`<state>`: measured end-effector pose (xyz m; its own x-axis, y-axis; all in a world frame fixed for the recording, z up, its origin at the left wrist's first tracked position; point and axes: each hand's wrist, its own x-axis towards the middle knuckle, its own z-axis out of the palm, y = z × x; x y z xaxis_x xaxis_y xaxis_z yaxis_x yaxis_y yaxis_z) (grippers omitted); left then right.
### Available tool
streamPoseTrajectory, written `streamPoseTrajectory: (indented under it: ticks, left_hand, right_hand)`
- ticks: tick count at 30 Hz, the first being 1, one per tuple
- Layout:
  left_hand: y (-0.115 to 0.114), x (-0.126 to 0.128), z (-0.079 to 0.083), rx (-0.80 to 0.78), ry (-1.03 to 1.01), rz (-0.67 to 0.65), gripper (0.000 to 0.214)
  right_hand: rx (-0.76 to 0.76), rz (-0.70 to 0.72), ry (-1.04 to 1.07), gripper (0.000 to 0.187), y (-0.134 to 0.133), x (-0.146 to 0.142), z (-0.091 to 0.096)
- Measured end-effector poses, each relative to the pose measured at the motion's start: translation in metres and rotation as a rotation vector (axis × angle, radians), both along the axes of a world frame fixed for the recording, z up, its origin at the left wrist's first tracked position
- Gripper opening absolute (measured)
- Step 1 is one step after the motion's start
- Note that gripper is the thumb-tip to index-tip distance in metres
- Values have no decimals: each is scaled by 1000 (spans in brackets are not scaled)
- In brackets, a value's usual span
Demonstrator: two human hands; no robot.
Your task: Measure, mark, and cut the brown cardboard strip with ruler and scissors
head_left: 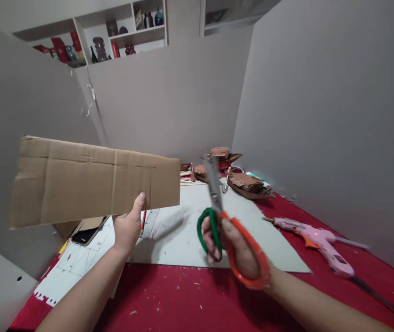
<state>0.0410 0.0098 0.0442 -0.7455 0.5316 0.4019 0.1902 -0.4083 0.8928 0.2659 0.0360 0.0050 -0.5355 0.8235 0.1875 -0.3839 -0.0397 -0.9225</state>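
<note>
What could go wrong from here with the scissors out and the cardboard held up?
The scissors in the right hand could nick the left hand if cutting strays near the thumb gripping the lower edge of the cardboard.
The cardboard has creases and is held by one hand, so it might fold or twist under the blades.
The glue gun shows a red light; its nozzle may be hot if the right arm brushes it.

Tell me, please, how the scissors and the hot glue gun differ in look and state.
The scissors are held up in the right hand; the hot glue gun lies mostly on the red tabletop.
The scissors have one green and one orange handle; the hot glue gun is pink with an orange trigger.
Both carry some orange.
</note>
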Motion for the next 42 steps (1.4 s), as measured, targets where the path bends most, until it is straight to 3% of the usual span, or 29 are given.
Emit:
streamPoseTrajectory:
  ticks: [4, 7, 13, 21, 27, 33, 39, 42]
  left_hand:
    - [-2, 0, 3, -16, 36, 51, 30]
    - [-5, 1, 6, -28, 33, 77, 34]
    - [-11, 2, 4, -85, 1, 105, 38]
    - [-12, 4, -1, -53, 11, 106, 35]
    - [-9, 5, -4, 45, -103, 15, 29]
    - [-11, 6, 8, 121, -272, -111, 15]
    - [-10, 6, 16, 67, -424, -223, 12]
    - [-9, 5, 14, 51, -424, -219, 13]
  right_hand:
    - [-12, 295, -188, 59, -14, -14, -4]
    - [-23, 394, -241, 65, -13, -24, 0]
    - [-52, 437, -253, 71, -9, -38, 7]
    - [-99, 498, -257, 70, -8, -41, -9]
    - [-78, 472, -237, 70, -6, -41, -14]
    - [-21, 483, -226, 68, -4, -34, -5]
    - [-33, 537, -258, 68, 0, -31, -6]
    - [-58, 541, -267, 69, -1, -31, -6]
